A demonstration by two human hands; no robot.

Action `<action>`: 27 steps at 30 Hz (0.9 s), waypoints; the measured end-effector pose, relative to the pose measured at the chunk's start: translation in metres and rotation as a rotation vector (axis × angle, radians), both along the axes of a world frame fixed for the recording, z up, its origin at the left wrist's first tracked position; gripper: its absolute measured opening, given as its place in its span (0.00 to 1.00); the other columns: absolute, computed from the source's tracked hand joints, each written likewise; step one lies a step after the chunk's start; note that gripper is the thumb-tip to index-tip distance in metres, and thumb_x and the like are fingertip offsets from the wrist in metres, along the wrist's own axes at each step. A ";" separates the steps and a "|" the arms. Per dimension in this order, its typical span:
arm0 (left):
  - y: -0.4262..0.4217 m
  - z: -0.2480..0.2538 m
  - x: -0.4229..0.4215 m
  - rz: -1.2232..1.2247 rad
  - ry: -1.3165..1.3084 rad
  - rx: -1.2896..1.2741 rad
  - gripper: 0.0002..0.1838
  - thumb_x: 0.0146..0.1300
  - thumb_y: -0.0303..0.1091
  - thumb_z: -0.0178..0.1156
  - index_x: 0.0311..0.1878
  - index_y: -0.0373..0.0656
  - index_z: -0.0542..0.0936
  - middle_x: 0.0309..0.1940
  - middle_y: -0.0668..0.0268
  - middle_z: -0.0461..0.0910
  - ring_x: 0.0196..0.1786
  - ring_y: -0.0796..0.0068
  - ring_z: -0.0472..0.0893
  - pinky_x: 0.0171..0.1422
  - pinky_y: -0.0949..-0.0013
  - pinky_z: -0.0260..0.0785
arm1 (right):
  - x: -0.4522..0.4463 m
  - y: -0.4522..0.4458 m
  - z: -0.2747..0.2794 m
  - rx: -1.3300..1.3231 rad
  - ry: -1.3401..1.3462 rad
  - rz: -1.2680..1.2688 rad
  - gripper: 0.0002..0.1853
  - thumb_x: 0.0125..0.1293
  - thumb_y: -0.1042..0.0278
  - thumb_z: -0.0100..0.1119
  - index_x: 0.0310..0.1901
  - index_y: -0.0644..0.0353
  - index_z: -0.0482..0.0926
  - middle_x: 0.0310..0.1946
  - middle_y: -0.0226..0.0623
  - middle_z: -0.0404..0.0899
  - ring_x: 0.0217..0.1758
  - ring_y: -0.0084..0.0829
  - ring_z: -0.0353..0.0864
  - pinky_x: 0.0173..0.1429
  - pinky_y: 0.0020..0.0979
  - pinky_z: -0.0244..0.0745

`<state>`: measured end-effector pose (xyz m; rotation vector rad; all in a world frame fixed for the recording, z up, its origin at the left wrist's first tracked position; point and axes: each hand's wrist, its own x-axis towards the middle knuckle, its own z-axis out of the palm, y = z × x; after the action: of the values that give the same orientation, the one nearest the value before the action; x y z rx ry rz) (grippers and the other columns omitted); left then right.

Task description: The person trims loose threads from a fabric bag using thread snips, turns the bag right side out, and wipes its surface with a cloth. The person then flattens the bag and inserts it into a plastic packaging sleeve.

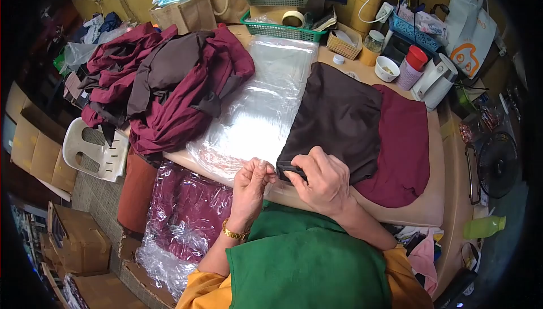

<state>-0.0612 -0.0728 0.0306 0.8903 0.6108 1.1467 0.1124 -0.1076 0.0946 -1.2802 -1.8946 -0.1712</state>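
A dark brown folded cloth [339, 122] lies on the table, with a maroon cloth [404, 145] showing beside it on the right. My right hand [323, 180] is closed at the dark cloth's near left corner, thumb and index finger pinching its edge. Just left of that corner, my left hand [253, 182] is closed with fingertips pressed together; whatever it pinches is too small to make out. Clear plastic bags [254, 105] lie flat in a stack left of the dark cloth, their near end close to my left hand.
A heap of maroon and dark garments [175, 83] covers the table's left end. Plastic-wrapped maroon packs [192, 213] sit below the front edge. Along the back stand a green basket [283, 31], a white bowl [387, 68] and an electric kettle [435, 80]. A white plastic chair [93, 153] is at left.
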 end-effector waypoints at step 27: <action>-0.004 0.008 0.000 0.040 0.110 0.096 0.13 0.77 0.37 0.54 0.35 0.41 0.75 0.31 0.70 0.77 0.35 0.84 0.73 0.43 0.78 0.67 | -0.005 -0.003 0.002 -0.010 -0.028 0.040 0.18 0.44 0.74 0.76 0.32 0.58 0.73 0.26 0.34 0.71 0.22 0.35 0.75 0.26 0.34 0.67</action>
<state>-0.0609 -0.0767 0.0382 1.0325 0.6700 1.1762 0.1073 -0.1105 0.0969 -1.2513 -1.9457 -0.1598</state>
